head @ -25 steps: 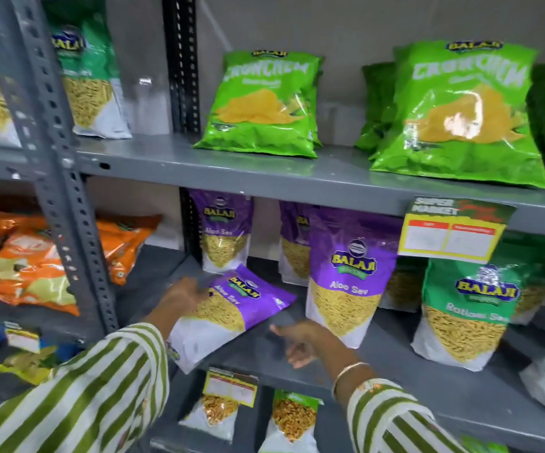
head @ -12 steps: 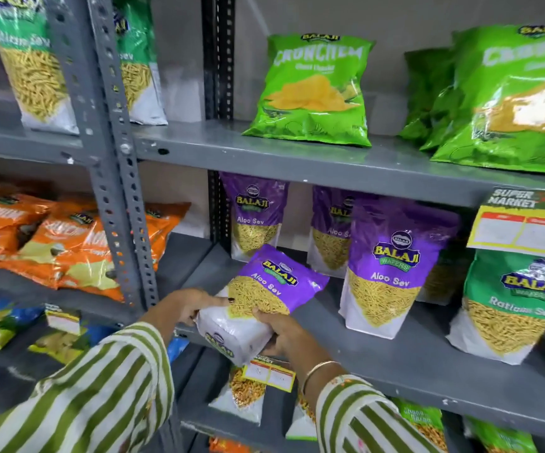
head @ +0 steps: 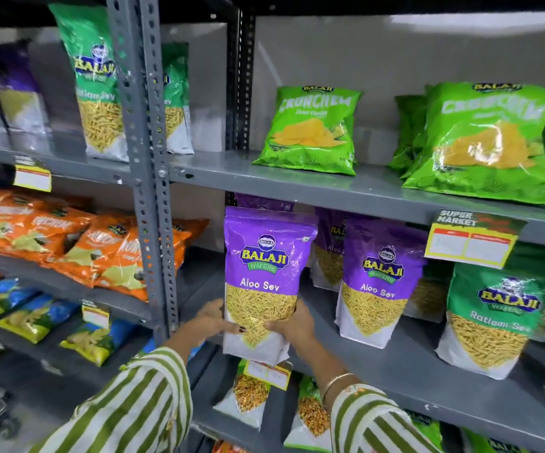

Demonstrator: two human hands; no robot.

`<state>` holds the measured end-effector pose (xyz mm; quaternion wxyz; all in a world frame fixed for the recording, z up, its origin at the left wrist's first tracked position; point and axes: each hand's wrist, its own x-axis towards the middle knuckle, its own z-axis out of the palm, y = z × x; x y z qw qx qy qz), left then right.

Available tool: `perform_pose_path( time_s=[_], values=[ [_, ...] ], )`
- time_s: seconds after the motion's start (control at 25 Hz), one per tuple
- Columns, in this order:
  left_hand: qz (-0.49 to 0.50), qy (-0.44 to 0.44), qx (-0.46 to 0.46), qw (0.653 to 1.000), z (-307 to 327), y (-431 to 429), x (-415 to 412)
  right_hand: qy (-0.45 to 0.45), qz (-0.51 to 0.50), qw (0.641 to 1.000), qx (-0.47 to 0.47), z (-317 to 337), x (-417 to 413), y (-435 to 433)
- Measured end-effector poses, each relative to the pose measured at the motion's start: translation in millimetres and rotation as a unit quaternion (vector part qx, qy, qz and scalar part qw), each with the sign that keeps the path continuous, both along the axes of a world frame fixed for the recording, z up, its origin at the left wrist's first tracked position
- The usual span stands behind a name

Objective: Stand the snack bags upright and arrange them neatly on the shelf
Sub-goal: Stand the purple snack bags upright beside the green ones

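Held bag: a purple-and-white plastic Aloo Sev pouch (head: 263, 282), upright, label facing out, at the front edge of the grey metal middle shelf (head: 428, 374).
Left hand (head: 210, 318): at the pouch's 8 o'clock side, fingers wrapped on its lower left edge (a dark-painted thumbnail shows on the front).
Right hand (head: 294, 325): at the 4 o'clock side, fingers clasped round the lower right corner; a thin gold bangle (head: 336, 380) sits on the wrist.
Sleeves: green-and-white striped, both.
Neighbours: a second purple Aloo Sev pouch (head: 379, 282) stands at 3 o'clock, near but apart; beyond it a green Ratlami Sev pouch (head: 493, 318), also upright.
Above: bright green Crunchem crisp bags (head: 313, 129) lean back on the upper shelf, at 12 to 2 o'clock.
Left bay: orange snack bags (head: 78, 246) lie tumbled at 9 o'clock.
Tag: a yellow-bordered price label (head: 470, 240) hangs from the upper shelf's edge.
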<state>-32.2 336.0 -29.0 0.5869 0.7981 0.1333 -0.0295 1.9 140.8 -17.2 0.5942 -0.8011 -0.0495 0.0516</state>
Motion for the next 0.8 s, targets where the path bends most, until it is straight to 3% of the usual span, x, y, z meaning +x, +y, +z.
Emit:
perform_pose_path(
  time_s=[0.28, 0.56, 0.8],
  values=[
    [0.033, -0.04, 0.021, 0.998, 18.9, -17.9, 26.6, -0.056, -0.006, 0.998, -0.011, 23.1, 20.3, -9.3],
    [0.007, -0.078, 0.01, 0.997, -6.8, -27.6, 104.0, -0.107, -0.036, 0.994, 0.001, -5.7, 85.4, -10.1],
    [0.011, -0.046, -0.007, 0.999, -34.5, -36.8, 120.1, -0.058, -0.021, 0.998, 0.005, -32.1, 98.0, -17.9]
  ],
)
